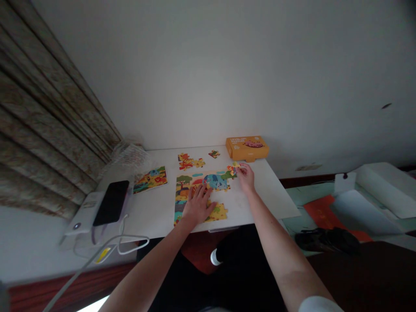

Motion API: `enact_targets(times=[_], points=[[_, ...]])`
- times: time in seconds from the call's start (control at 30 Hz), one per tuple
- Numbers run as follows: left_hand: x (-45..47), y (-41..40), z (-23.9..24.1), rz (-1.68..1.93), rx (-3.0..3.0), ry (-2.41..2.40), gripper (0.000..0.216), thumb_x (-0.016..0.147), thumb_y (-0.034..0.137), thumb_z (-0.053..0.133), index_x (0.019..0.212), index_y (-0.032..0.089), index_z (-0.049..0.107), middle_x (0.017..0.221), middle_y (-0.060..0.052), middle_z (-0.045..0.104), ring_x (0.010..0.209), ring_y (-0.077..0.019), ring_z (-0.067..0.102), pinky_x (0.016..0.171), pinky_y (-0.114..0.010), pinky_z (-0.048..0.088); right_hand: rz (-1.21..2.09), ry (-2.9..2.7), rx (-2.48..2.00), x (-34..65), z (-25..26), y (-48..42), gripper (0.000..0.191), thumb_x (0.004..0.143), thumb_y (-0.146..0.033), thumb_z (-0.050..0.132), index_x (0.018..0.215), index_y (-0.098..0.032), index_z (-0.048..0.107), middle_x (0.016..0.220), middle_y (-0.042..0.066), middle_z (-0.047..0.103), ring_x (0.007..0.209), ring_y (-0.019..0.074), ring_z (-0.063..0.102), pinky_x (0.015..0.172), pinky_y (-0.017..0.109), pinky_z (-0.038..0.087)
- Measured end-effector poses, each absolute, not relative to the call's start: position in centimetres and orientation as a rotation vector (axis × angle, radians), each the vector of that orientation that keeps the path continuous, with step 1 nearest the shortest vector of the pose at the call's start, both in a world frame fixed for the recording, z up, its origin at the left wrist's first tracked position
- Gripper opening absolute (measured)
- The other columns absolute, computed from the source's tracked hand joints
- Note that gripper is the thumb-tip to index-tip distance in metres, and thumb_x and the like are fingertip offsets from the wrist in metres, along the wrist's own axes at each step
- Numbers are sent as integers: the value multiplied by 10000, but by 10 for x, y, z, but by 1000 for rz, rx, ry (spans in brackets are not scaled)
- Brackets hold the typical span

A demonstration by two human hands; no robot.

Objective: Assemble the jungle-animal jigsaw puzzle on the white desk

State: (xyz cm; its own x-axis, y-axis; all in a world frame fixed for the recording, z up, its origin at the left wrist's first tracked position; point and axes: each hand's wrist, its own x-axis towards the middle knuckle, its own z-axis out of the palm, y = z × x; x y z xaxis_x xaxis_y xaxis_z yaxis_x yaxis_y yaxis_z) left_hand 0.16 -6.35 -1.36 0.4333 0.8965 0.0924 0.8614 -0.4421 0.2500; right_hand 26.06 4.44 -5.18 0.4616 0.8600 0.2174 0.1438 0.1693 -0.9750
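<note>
A partly joined colourful animal jigsaw (pixel 208 182) lies on the white table (pixel 260 195). My left hand (pixel 197 203) rests flat on its lower middle, fingers spread. At the puzzle's upper right corner my right hand (pixel 246 175) pinches a small puzzle piece (pixel 234 167) against the joined part. A joined cluster of pieces (pixel 189 162) and a single loose piece (pixel 214 154) lie further back. A small picture card (pixel 151 179) sits to the left.
An orange puzzle box (pixel 247 147) stands at the back right against the wall. A black phone (pixel 112 202) lies on a white device (pixel 85 213) with cables at the left. Curtains hang at the far left. Dark shoes (pixel 325 240) lie on the floor at the right.
</note>
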Motion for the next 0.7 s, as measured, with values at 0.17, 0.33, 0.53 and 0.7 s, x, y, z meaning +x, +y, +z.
enact_targets(times=[0.17, 0.33, 0.53, 0.7], points=[[1, -63, -12, 293, 2516, 1553, 599, 1015, 549, 424, 1548, 275, 441, 1640, -123, 378, 1535, -321, 311, 1259, -613, 165, 657, -1017, -1392, 259, -54, 47, 595, 698, -657, 726, 1037, -176, 643, 691, -5, 661, 652, 177, 623, 641, 299, 491], [1, -63, -15, 306, 2517, 1554, 597, 1010, 545, 436, 1557, 308, 421, 1636, -99, 394, 1534, -315, 315, 1260, -608, 165, 586, -1011, -1462, 279, -51, 48, 635, 686, -697, 702, 1036, -170, 662, 651, -17, 638, 602, 169, 574, 616, 305, 463], [1, -63, -14, 306, 2522, 1553, 600, 1014, 548, 415, 1546, 273, 443, 1639, -119, 383, 1539, -322, 303, 1259, -615, 171, 221, -1151, -1733, 325, -50, 29, 427, 864, -533, 567, 1051, -167, 682, 683, 34, 636, 636, 201, 560, 669, 348, 469], [2, -63, -13, 260, 2525, 1559, 598, 1020, 542, 407, 1549, 264, 437, 1646, -129, 366, 1546, -317, 287, 1260, -618, 158, -30, -1381, -2010, 324, -45, 21, 302, 922, -289, 488, 1081, -144, 700, 962, 155, 683, 894, 273, 606, 823, 411, 471]])
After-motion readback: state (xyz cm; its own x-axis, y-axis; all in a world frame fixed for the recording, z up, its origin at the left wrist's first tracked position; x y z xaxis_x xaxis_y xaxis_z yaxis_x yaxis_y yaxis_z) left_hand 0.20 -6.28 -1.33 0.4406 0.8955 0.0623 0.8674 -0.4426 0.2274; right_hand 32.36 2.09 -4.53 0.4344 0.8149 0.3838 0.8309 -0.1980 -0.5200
